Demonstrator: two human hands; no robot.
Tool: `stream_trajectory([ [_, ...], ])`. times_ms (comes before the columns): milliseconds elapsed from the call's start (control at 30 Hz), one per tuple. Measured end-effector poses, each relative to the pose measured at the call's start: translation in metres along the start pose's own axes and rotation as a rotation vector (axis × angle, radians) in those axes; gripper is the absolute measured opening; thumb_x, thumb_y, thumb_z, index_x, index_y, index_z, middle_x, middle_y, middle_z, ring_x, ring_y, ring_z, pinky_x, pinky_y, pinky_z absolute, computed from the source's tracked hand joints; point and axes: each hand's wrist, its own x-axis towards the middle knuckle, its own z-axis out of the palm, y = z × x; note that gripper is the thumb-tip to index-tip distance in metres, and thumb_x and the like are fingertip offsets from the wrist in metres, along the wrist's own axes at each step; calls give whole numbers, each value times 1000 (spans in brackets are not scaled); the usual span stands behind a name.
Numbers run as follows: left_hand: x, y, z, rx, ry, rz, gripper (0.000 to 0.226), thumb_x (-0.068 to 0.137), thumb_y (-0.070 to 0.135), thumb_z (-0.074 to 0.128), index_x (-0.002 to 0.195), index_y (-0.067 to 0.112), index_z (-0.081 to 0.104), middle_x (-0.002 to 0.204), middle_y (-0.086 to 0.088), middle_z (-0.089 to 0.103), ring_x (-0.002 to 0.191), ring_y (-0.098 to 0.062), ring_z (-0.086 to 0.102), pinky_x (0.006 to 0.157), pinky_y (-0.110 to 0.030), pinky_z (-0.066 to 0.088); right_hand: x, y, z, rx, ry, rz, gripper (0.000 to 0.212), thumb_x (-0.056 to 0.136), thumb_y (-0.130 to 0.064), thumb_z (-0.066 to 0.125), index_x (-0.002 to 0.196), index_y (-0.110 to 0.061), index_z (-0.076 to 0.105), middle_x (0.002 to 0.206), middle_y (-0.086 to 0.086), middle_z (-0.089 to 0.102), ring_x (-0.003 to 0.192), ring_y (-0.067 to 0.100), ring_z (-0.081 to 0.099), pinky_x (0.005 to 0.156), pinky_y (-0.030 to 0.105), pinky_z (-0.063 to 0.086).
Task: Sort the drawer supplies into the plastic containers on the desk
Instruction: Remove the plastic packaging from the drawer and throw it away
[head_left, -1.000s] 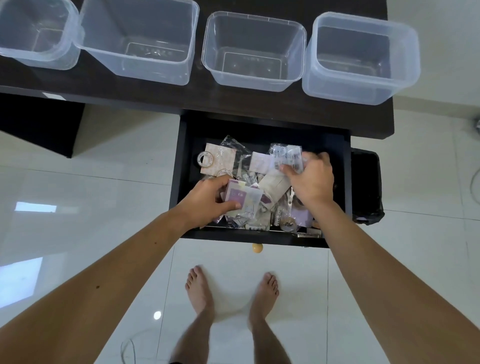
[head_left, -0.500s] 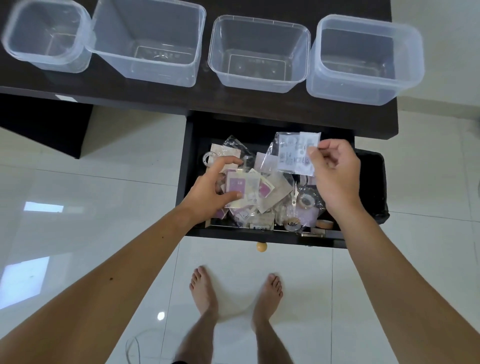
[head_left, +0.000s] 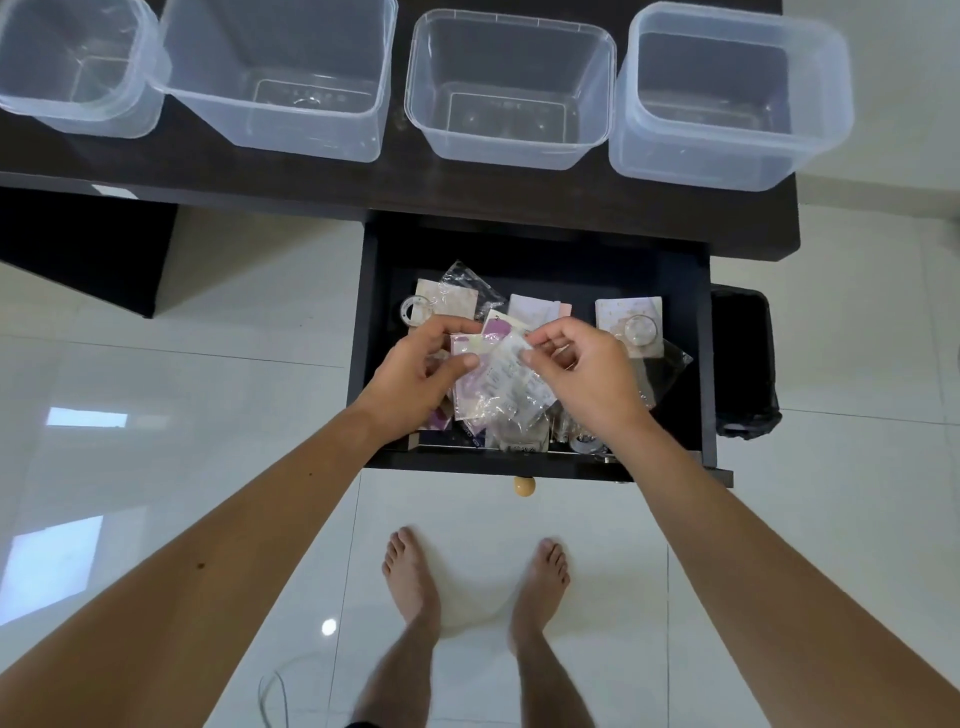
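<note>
**Both Hands Holding Packets Over the Open Drawer**

Four clear plastic containers are standing in a row on the dark tabletop (head_left: 322, 192): a small one at far left (head_left: 78, 67), a large one (head_left: 280, 83) touching it, a third (head_left: 509, 88) apart from both neighbours, and a fourth (head_left: 727, 98) sitting at the tabletop's right end. All four are showing bare bottoms.

The drawer (head_left: 530, 462) is standing pulled out below the tabletop's front edge, its pale knob (head_left: 523, 486) facing the person's bare feet. Loose packets and small bags are lying inside, including a card with a clear round piece (head_left: 631, 325) at right rear.

The left hand (head_left: 415, 371) is gripping a purple-and-white packet (head_left: 470, 384) with curled fingers. The right hand (head_left: 582, 374) is pinching a clear printed packet (head_left: 514, 379) between thumb and fingers. Both packets are overlapping above the drawer's middle.

A black bin (head_left: 743, 364) is standing just beside the drawer's right wall. White tiled floor (head_left: 208, 395) is lying open to the left.
</note>
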Motion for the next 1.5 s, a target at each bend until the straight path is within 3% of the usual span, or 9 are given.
stream_trajectory([
  [233,1,-1,-1,27,-52,79,57,93,8,79,133,46,65,139,12,63,127,-17,66,94,-48,63,-3,-4,9,-3,-7,-100,16,87,-24,87,100,-18,81,94,-7,69,77,1,62,73,9,49],
  [367,-1,0,-2,36,-3,64,48,102,7,67,130,46,68,143,11,59,99,-32,75,70,-57,67,-5,9,-21,-129,51,-142,15,91,-24,83,105,-19,80,101,-8,63,87,-2,60,81,11,48],
  [467,-3,1,-3,86,37,44,37,105,13,64,122,44,72,131,-2,67,65,-41,66,51,-48,64,-1,27,-45,-289,15,-72,29,88,-24,85,115,-20,77,110,-6,60,97,9,59,95,29,53],
  [600,-5,5,-1,81,64,-10,33,107,13,61,120,41,73,142,7,57,68,-39,65,50,-48,64,5,33,-51,-373,-168,7,61,81,-39,90,137,-23,69,116,-6,53,113,20,57,104,44,52],
  [733,-4,4,-1,126,83,2,34,108,13,57,119,41,71,147,11,51,90,-35,71,55,-46,66,9,32,-36,-407,-105,73,80,79,-56,86,145,-17,61,127,2,55,123,24,57,106,44,52],
  [833,-3,2,0,162,112,41,35,109,11,53,120,41,69,142,6,54,66,-15,63,50,-36,63,11,33,-29,-350,1,66,49,82,-40,89,122,-18,73,117,0,57,107,14,59,97,34,53],
  [967,-4,6,0,155,204,16,33,110,10,50,125,34,66,139,-1,53,59,-18,59,44,-22,56,8,25,-36,-158,113,76,11,90,-22,81,93,-21,71,90,-8,67,78,8,61,73,17,50],
  [1200,-7,12,2,172,231,36,27,111,13,49,128,27,64,138,2,52,52,-4,59,41,-27,56,5,-6,-64,288,116,75,8,100,-18,72,108,-19,69,93,4,79,72,20,73,61,30,58],
  [1500,-9,12,-2,77,139,-39,49,86,33,87,128,35,62,135,8,55,72,-16,71,44,-46,62,-3,-24,5,139,-98,77,23,87,-28,88,92,-18,68,78,0,74,61,20,75,57,36,63],
])
